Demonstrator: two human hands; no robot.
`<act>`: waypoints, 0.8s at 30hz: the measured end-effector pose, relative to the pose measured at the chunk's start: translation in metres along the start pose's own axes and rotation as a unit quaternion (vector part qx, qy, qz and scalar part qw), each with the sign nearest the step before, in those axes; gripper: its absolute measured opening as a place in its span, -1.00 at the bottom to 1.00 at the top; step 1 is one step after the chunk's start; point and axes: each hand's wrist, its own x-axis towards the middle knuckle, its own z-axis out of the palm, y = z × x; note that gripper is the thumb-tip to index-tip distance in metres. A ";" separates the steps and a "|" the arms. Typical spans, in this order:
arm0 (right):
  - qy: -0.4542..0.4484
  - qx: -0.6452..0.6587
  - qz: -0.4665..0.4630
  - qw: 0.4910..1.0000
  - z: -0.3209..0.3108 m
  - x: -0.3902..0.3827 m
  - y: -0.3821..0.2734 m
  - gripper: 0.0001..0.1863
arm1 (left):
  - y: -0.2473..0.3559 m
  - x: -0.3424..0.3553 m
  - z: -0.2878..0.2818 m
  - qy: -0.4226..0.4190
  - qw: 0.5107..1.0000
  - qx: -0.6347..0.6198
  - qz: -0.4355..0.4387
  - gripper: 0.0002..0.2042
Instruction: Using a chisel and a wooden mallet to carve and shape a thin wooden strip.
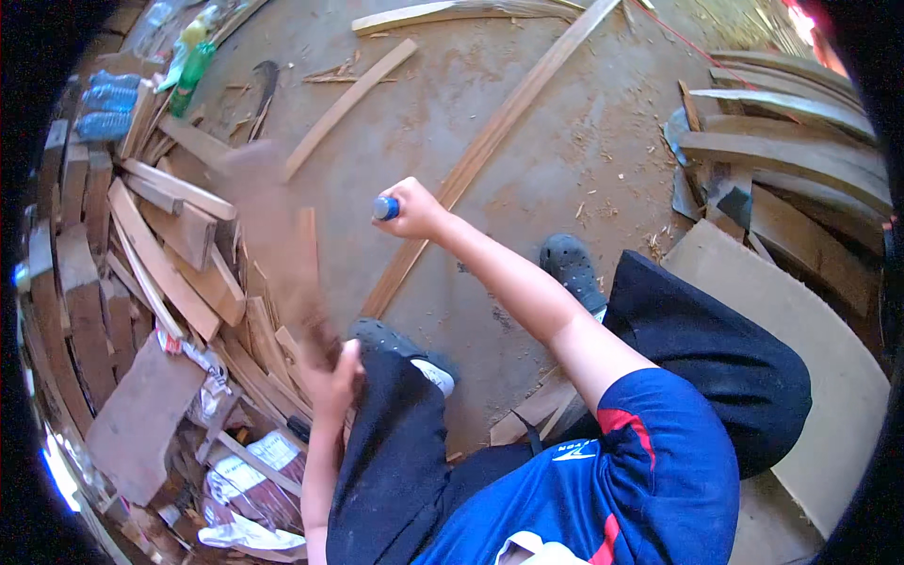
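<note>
Near my left knee, my left hand (331,384) is closed around the lower end of a long brown wooden piece (268,221). The piece points up and away from me, and its far part is smeared by motion, so its exact shape cannot be made out. My right arm reaches forward over the floor, and my right hand (416,209) is a fist around a blue handle (385,208). Only the handle's round end shows; whatever it belongs to is hidden. The two hands are apart.
A long plank (499,132) runs diagonally across the dusty floor under my right hand. Stacked boards (160,245) crowd the left, with plastic bottles (105,108) beyond. Curved timbers (786,155) lie at right, near a large flat board (810,367). My clogs (570,264) rest on the floor.
</note>
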 end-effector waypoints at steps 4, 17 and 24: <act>-0.010 0.000 -0.008 1.000 -0.002 -0.003 0.001 -0.79 | 0.031 -0.004 0.007 0.042 0.968 -0.138 0.207 -0.72; 0.004 0.001 -0.021 1.000 -0.004 -0.002 0.003 -0.80 | 0.026 -0.009 0.007 0.022 0.971 -0.076 0.225 -0.84; -0.002 0.030 -0.030 0.999 0.003 0.006 -0.001 -0.79 | -0.024 0.009 0.011 -0.034 0.978 0.195 0.069 -0.83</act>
